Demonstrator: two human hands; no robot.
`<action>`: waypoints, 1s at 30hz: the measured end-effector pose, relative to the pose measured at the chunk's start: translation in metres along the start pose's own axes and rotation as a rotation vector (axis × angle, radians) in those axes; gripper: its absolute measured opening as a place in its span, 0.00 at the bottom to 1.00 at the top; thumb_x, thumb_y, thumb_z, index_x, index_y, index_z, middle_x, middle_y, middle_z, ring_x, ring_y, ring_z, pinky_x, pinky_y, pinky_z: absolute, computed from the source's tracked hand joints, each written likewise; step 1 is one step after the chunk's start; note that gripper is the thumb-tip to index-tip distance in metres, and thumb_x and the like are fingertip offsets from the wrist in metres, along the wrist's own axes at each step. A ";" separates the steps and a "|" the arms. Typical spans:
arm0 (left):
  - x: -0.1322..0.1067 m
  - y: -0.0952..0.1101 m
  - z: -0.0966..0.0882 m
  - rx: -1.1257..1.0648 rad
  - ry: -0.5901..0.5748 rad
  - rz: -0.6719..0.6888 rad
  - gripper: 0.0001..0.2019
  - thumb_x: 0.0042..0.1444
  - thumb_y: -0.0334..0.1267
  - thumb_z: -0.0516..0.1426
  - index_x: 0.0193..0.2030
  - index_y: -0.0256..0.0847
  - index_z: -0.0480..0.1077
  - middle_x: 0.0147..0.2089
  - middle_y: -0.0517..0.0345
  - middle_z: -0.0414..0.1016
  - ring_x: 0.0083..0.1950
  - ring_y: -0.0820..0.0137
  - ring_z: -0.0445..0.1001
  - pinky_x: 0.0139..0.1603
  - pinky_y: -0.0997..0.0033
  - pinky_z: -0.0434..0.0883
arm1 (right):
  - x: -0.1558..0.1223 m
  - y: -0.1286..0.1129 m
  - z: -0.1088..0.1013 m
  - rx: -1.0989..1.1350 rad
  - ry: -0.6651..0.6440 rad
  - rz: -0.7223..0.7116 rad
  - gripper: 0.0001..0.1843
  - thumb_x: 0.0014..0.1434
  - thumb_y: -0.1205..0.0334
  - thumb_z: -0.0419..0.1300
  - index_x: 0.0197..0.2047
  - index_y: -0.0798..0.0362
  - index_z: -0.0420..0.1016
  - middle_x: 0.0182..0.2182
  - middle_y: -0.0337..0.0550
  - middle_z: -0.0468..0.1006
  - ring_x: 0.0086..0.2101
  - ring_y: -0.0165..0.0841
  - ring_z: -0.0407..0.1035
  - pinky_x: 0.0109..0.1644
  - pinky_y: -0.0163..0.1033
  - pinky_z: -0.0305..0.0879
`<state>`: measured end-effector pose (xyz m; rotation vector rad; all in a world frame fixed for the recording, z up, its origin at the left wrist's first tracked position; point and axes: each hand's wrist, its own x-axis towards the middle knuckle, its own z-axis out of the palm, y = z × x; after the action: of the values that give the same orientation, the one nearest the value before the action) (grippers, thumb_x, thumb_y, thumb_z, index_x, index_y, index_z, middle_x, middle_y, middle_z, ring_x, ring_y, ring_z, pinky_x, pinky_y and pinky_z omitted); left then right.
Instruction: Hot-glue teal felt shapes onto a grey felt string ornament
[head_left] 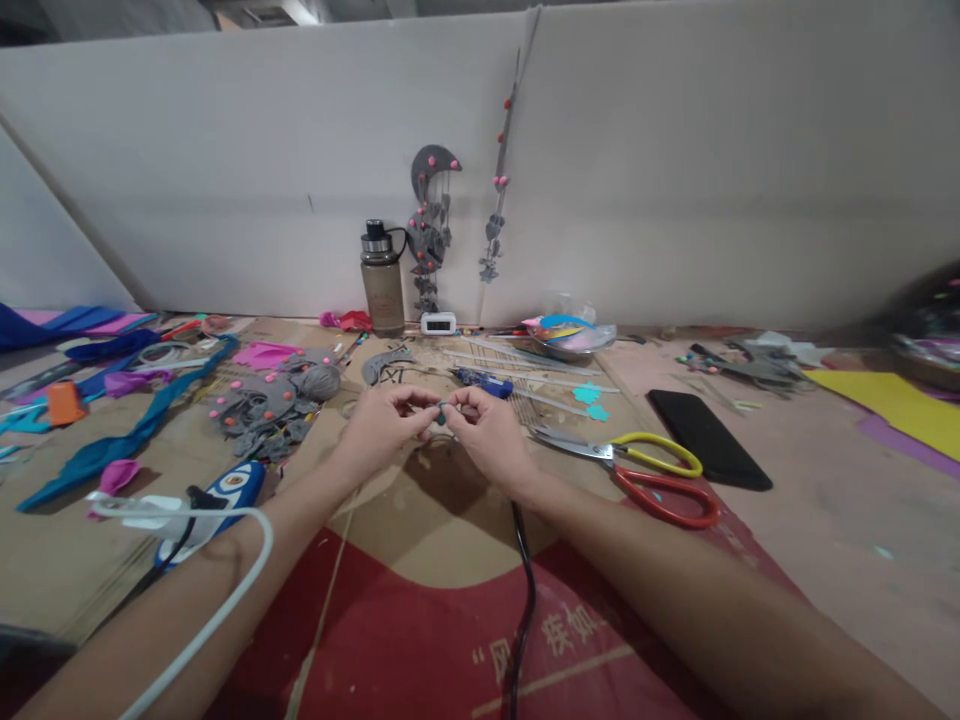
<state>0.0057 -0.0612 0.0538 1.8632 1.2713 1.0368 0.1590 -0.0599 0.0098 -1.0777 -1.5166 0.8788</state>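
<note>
My left hand [386, 420] and my right hand [484, 428] meet over the middle of the cardboard-covered table [420, 520], fingers pinched together. Between the fingertips sits a tiny dark piece [442, 413], too small to name; a thin thread seems to run from it. A black cable [525, 590] passes under my right wrist. Just behind the hands lie a blue-handled tool [484, 381] and grey felt cut-outs with pink dots [262, 410]. Large scissors [637, 470] with a red and a yellow handle lie right of my right hand.
A blue and white glue gun [217, 500] with a white cord rests at the left. Blue and pink felt scraps [112, 400] cover the far left. A bottle [382, 280], a small clock [439, 323], a black phone [709, 438], yellow sheet [900, 400] and white wall [675, 180] stand beyond.
</note>
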 end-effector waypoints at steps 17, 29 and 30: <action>0.021 -0.043 -0.015 -0.270 0.324 -0.167 0.11 0.46 0.42 0.60 0.33 0.37 0.71 0.19 0.60 0.72 0.14 0.78 0.60 0.15 0.79 0.54 | -0.002 -0.002 0.005 -0.094 -0.178 -0.062 0.13 0.60 0.56 0.50 0.33 0.53 0.71 0.25 0.35 0.69 0.28 0.28 0.62 0.34 0.34 0.56; 0.036 -0.053 -0.041 -0.698 0.613 -0.200 0.12 0.38 0.36 0.62 0.30 0.37 0.67 0.19 0.67 0.64 0.21 0.76 0.70 0.16 0.82 0.55 | 0.008 -0.061 -0.026 0.436 -0.268 0.171 0.15 0.51 0.49 0.60 0.35 0.53 0.71 0.19 0.29 0.56 0.18 0.22 0.45 0.20 0.30 0.39; 0.036 -0.054 -0.041 -0.709 0.624 -0.206 0.12 0.38 0.36 0.62 0.30 0.37 0.66 0.19 0.67 0.65 0.22 0.76 0.71 0.16 0.82 0.55 | 0.008 -0.067 -0.029 0.461 -0.275 0.162 0.15 0.51 0.50 0.60 0.35 0.53 0.71 0.19 0.29 0.56 0.18 0.21 0.45 0.20 0.30 0.38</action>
<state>-0.0460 -0.0069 0.0374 0.8808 1.1558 1.7433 0.1745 -0.0746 0.0801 -0.7665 -1.3585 1.4551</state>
